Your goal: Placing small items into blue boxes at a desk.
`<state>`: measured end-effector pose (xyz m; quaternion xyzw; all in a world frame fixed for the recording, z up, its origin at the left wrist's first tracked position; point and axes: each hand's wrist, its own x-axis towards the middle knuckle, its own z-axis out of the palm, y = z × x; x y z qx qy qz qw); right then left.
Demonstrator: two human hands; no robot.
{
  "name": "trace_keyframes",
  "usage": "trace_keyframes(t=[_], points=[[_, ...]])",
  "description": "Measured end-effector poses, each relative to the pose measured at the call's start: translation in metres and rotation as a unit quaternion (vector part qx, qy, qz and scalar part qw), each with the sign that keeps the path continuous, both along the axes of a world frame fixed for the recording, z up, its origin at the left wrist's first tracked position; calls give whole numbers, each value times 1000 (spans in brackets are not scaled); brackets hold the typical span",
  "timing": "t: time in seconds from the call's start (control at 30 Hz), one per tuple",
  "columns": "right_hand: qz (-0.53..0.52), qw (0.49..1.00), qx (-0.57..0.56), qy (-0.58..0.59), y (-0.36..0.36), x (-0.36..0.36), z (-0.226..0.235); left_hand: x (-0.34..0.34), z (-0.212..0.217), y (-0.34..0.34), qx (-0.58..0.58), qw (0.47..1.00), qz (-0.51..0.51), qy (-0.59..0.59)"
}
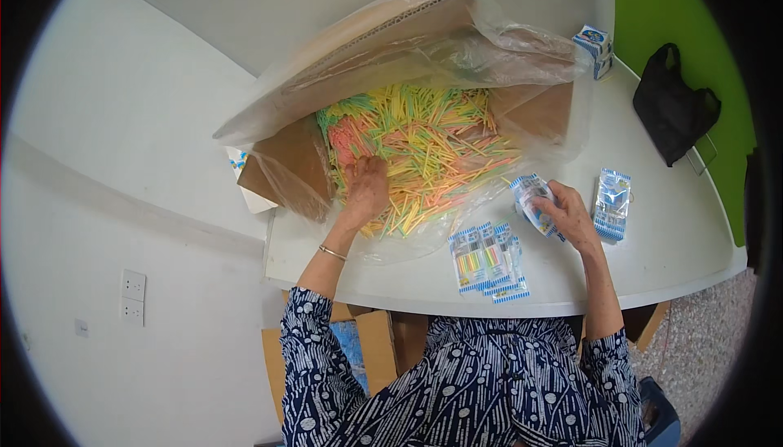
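Loose thin sticks (432, 149) in yellow, green, pink and orange fill a large cardboard box lined with clear plastic. My left hand (366, 190) reaches into the box's near left part. Its fingers curl down among the sticks beside a pink clump (348, 139), and the fingertips are partly hidden. Right of the box, my right hand (567, 212) pinches a small clear packet (530, 196) with blue-and-white striped ends just above the table. Several filled packets (488, 261) lie overlapping near the front edge, coloured sticks showing through. A stack of similar packets (612, 202) lies right of my right hand.
The box's cardboard wall (530, 108) and plastic liner (391, 253) spread over the white table (669, 243). A black bag (675, 104) lies at the right edge. Small blue-and-white boxes (595, 47) stand behind. An open carton (377, 341) sits below the table.
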<state>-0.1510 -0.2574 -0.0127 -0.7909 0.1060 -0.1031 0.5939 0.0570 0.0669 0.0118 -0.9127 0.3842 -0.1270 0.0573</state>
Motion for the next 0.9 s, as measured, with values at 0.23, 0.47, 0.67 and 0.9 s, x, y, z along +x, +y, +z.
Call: trace_keyframes(t=[0.23, 0.47, 0.67, 0.9], points=[[8, 993, 115, -5, 8, 11, 11, 5, 29, -16, -235, 913, 112, 314], [43, 982, 185, -18, 25, 25, -5, 9, 16, -34, -541, 580, 76, 604], [92, 982, 166, 15, 31, 37, -9, -20, 16, -74, -582, 476, 61, 656], [157, 949, 268, 48, 28, 37, -13, -61, 48, -116, -564, 520, -53, 640]])
